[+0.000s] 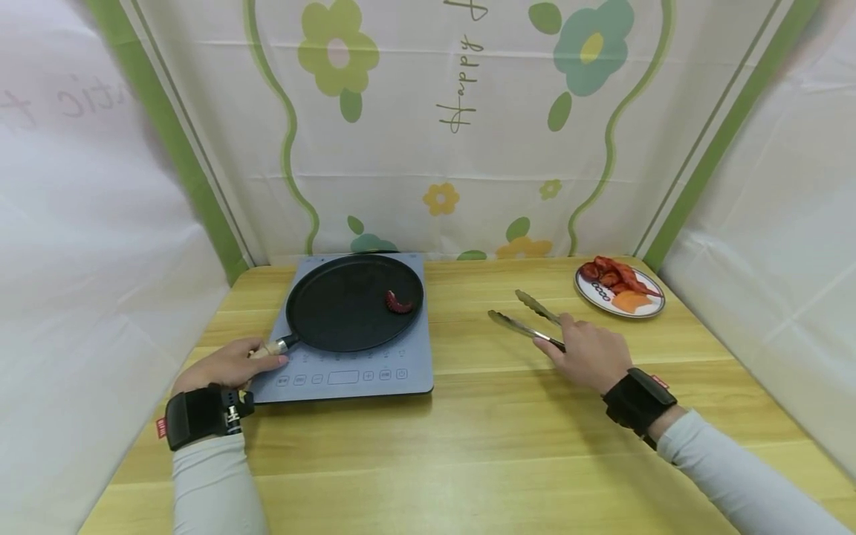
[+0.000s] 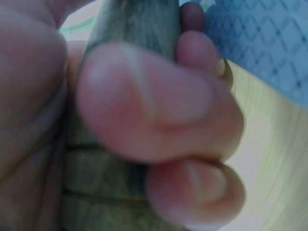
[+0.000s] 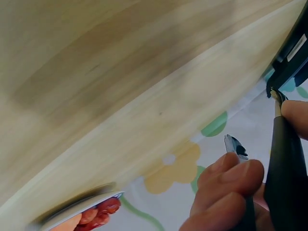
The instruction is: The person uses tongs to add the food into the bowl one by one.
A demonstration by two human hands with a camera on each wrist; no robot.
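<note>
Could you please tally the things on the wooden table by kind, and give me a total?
Cookware: 1, the round black frying pan.
Appliances: 1, the flat grey induction cooker.
Utensils: 1, the pair of metal tongs.
Dishes: 1, the round white plate of red and orange food.
Loose food: 1, the curled red piece in the pan.
Total: 5.

Grey induction cooker [image 1: 408,357] on wooden table [image 1: 508,438]; plate [image 1: 591,296] of red food; floral backdrop [image 1: 461,126]
</note>
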